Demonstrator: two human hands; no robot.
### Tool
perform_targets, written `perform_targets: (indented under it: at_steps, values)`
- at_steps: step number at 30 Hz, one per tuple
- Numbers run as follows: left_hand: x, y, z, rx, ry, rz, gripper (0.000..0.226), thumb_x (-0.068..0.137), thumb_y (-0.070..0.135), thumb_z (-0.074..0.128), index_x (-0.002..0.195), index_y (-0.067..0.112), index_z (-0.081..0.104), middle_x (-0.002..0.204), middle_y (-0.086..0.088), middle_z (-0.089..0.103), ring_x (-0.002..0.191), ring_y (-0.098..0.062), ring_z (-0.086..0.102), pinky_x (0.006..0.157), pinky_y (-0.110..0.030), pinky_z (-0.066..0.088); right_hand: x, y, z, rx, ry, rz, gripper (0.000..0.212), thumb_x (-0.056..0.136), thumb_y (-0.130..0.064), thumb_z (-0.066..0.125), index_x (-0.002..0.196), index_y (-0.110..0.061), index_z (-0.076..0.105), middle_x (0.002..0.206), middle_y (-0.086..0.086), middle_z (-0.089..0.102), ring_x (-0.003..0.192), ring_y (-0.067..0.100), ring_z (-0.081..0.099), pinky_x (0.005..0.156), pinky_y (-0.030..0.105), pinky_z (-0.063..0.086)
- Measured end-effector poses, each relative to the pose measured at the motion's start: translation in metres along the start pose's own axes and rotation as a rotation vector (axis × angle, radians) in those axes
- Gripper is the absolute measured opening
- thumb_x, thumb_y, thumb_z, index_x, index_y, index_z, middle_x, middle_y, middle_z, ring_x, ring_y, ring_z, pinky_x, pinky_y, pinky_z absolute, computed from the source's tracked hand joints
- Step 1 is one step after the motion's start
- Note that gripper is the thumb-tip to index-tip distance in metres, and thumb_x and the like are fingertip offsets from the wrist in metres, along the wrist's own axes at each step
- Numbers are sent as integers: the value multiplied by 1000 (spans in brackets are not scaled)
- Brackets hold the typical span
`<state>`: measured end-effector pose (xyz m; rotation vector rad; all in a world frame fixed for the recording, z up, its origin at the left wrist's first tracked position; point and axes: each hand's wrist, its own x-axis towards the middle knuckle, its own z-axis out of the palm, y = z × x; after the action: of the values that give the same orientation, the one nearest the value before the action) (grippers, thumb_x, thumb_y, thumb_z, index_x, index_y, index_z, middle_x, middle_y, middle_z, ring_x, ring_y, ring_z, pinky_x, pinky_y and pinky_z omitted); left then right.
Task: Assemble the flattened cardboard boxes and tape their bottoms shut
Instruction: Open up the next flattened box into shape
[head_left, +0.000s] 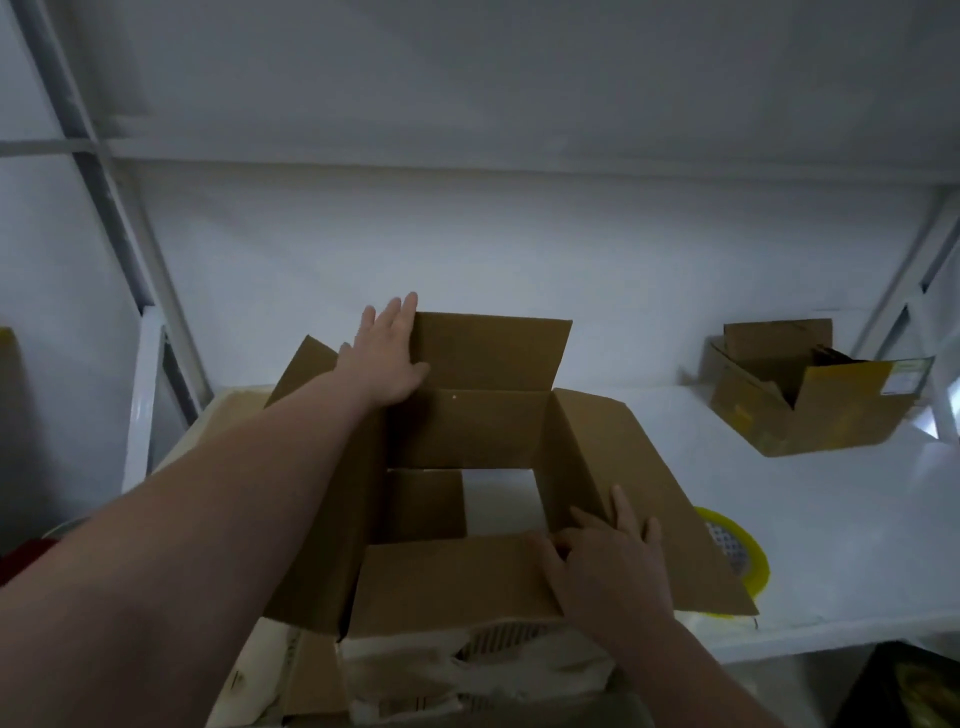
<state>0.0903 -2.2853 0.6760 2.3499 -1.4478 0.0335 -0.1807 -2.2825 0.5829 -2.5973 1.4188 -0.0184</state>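
Box (467, 431) matt brown cardboard; table (831, 519) smooth glossy white; tape roll (737, 551) shiny yellowish.

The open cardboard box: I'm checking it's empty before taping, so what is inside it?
Inside the open cardboard box, one bottom flap is folded in, with white surface showing through the gap. The near flap hides the rest.

A plain brown cardboard box (467, 436) stands opened into a square between the hands, top flaps splayed outward, its bottom partly open. A yellow tape roll (737, 551) lies flat just right of the right hand (608, 561).
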Motion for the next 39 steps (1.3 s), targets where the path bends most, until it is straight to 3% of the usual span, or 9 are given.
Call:
perform_targets:
  at_steps: [4, 7, 11, 15, 19, 23, 27, 33, 39]
  values:
    - [-5, -1, 3, 225, -3, 85, 35, 98, 41, 39, 126, 25, 52, 127, -10, 52, 121, -32, 46, 108, -55, 30, 1, -1, -1, 40, 40, 21, 58, 95, -62, 18, 108, -34, 67, 150, -11, 37, 147, 23, 0, 116, 56, 4]
    - [-29, -6, 16, 302, -292, 100, 47, 99, 50, 27, 94, 21, 63, 109, -3, 57, 111, -25, 53, 111, -58, 19, 4, -1, 2, 62, 95, 33, 55, 94, -63, 18, 134, -39, 48, 159, -7, 17, 147, 24, 1, 117, 53, 7]
    - [-59, -18, 38, 580, -539, 144, 50, 101, 50, 20, 142, 29, 39, 147, 1, 37, 141, -24, 24, 111, -65, 2, 6, 1, 6, 10, 63, 17, 62, 93, -66, 14, 149, -43, 2, 160, -4, -14, 147, 27, -4, 116, 55, 7]
    - [-71, -19, 14, 591, -450, 36, 48, 99, 54, 23, 144, 41, 33, 160, 1, 3, 146, -31, -7, 109, -68, -1, 4, -1, 5, -30, 26, 23, 58, 94, -65, 13, 148, -45, 17, 161, -6, -3, 147, 28, -8, 114, 60, 4]
    - [-80, -28, -28, 389, -266, -276, 59, 96, 56, 35, 148, 34, 18, 159, -8, -11, 144, -44, 0, 109, -66, 15, 4, -1, 5, -49, 13, 19, 56, 94, -65, 13, 146, -47, 23, 161, -7, 4, 147, 29, -8, 113, 62, 5]
    - [-88, -31, -61, 43, -153, -254, 60, 98, 45, 42, 147, 13, 27, 147, -13, 38, 126, -33, 45, 103, -42, 40, 3, -2, 5, -39, 39, 30, 56, 94, -64, 15, 145, -45, 27, 160, -8, 8, 147, 28, -5, 114, 61, 6]
    - [-122, 9, -70, -687, -191, -154, 49, 99, 49, 36, 145, 33, 31, 124, 4, 53, 103, -18, 58, 84, -36, 51, -1, -3, 5, -2, 151, 37, 55, 94, -63, 18, 145, -42, 27, 160, -7, 12, 147, 25, 6, 115, 57, 10]
    - [-152, 20, 13, 17, -556, 210, 46, 104, 34, 28, 149, 24, 29, 156, 2, 19, 143, -22, 15, 114, -38, 14, -7, 7, -6, -37, 323, 126, 51, 97, -53, 26, 142, -32, 40, 159, 1, 16, 144, 30, 13, 116, 52, 11]
    - [-161, 7, 39, 78, -520, 165, 102, 67, 83, 36, 152, 36, 6, 157, 15, -12, 145, -23, -19, 117, -48, 8, -3, 48, -53, -132, 194, 470, 61, 93, -50, 35, 146, -22, 22, 155, 14, 18, 139, 42, 19, 114, 55, 15]
